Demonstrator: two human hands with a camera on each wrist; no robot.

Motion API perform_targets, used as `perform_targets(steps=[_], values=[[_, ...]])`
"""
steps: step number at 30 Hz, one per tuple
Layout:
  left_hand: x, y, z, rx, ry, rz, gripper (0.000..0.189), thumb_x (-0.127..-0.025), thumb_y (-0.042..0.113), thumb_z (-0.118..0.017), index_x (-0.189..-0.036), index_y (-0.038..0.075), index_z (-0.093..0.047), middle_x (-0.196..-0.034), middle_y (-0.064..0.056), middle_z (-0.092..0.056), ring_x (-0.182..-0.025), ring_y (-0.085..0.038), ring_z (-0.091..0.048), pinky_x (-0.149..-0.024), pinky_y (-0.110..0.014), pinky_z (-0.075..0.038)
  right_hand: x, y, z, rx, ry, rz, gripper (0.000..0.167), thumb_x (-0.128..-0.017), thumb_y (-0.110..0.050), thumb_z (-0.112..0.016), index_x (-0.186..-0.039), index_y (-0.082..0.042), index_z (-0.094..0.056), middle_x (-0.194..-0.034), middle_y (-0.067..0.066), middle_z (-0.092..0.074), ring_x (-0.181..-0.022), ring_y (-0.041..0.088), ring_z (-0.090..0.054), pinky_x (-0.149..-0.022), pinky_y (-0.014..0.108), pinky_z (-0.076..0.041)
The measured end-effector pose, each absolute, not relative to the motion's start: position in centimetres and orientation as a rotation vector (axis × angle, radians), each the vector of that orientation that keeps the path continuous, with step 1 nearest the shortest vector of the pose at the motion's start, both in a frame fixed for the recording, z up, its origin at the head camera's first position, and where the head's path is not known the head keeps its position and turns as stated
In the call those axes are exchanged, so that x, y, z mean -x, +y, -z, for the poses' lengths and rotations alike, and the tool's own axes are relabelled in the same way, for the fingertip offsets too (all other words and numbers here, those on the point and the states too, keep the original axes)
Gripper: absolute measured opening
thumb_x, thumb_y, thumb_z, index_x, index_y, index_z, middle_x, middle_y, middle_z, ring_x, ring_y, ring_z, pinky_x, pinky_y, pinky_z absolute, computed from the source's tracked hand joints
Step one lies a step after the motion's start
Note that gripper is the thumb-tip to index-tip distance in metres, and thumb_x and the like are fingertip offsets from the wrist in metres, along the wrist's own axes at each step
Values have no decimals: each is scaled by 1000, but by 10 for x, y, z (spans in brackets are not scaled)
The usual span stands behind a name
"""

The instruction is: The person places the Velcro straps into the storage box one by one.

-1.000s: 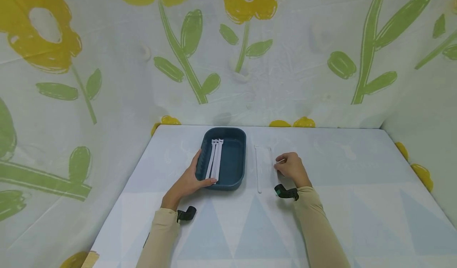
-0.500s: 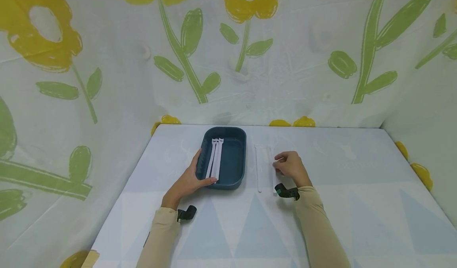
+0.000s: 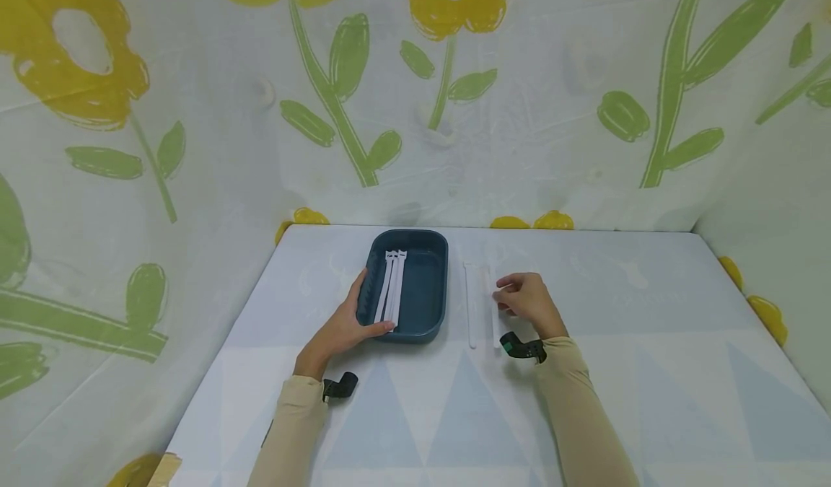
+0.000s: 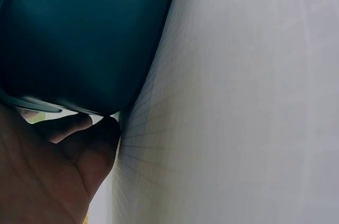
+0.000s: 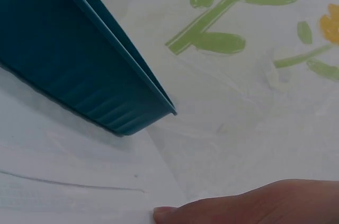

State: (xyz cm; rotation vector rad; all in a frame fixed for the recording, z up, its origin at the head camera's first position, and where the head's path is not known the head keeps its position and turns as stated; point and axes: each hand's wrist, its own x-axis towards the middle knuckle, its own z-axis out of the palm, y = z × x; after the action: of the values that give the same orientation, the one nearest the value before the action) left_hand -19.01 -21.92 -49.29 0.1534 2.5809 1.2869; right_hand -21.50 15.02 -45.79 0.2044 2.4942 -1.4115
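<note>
My left hand (image 3: 347, 328) grips a dark teal plastic tray (image 3: 425, 285), fingers along its left side and thumb over the near rim; the left wrist view has the fingers against the tray wall. Inside the tray, on its left, lie several white cable straps (image 3: 392, 288) side by side, heads at the far end. To the right of the tray, one white strap (image 3: 471, 314) lies lengthwise on the table. Just beyond it my right hand (image 3: 529, 303) pinches another white strap (image 3: 495, 328), partly hidden by the fingers and pale against the table.
A white table (image 3: 649, 386) with pale blue triangles lies beneath everything. Behind it and at both sides hangs a sheet (image 3: 552, 126) printed with yellow flowers and green leaves. Beige tape (image 3: 165, 469) shows at the table's left front edge.
My right hand has shifted slightly left, and the white strap at its fingers has come closer to the strap lying beside it. The left hand and tray have stayed in place.
</note>
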Motion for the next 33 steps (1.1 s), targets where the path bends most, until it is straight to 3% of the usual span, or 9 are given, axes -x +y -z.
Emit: perform_targets(steps=[21,33], values=[[189,-220,492,-146,2573,-1296,124,-78,59,-83,-165,40,4,-176,-5,-6,-161,-38,-17,-125,-68,-23,214,147,444,-185,2370,1653,39,-99,-22,-69,-132,-2,-65,-118,17,-73,-87,15,-72,-78,25,-61],[189,-219,491,-151,2581,-1294,124,-78,61,-82,-164,42,6,-176,-4,-5,-161,-37,-19,-125,-68,-24,225,133,429,-150,2353,1695,39,-99,-25,-69,-133,-5,-65,-120,18,-73,-92,22,-71,-81,26,-62]])
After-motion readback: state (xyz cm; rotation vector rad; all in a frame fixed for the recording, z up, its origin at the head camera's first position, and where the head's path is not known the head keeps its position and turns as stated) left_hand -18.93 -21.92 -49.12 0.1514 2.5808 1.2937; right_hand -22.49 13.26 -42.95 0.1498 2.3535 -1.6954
